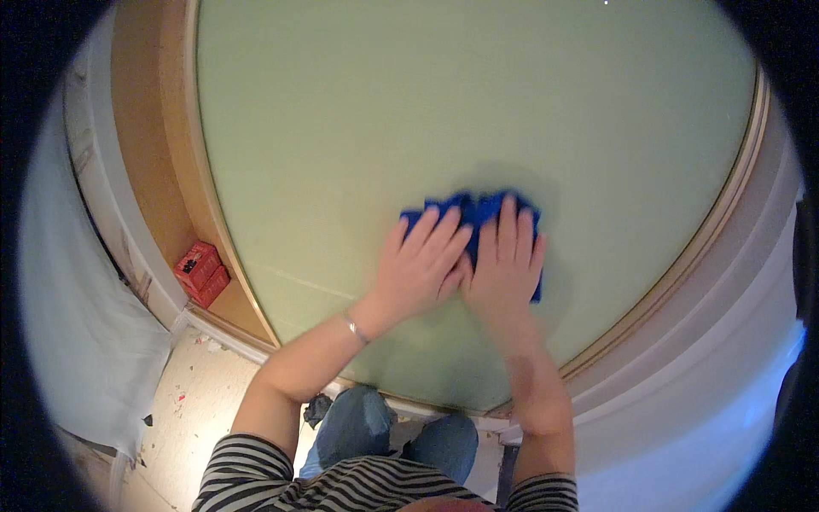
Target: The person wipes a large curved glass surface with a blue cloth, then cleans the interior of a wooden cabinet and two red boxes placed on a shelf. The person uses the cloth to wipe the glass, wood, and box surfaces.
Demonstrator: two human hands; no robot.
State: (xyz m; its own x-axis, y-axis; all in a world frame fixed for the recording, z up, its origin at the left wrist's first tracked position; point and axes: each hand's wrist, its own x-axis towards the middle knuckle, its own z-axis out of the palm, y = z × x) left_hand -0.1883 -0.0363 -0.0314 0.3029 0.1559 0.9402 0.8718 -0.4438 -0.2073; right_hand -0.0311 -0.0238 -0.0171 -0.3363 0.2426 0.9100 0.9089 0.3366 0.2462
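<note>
A blue cloth (492,203) lies bunched on a broad pale green panel (448,96). My left hand (419,265) presses flat on the cloth's left part, fingers pointing away from me. My right hand (505,269) rests on its right part, and the cloth shows beyond and beside the fingers. The two hands touch near the thumbs. Much of the cloth is hidden under them. On my left wrist is a silver-coloured bracelet (354,328).
Thin framing strips (211,179) edge the panel. Left of it, a wooden recess (160,128) holds two stacked red boxes (199,259). Whitish sheeting (83,288) covers something at far left. Scraps litter the pale floor (205,384). A pale ledge (640,384) runs along the right.
</note>
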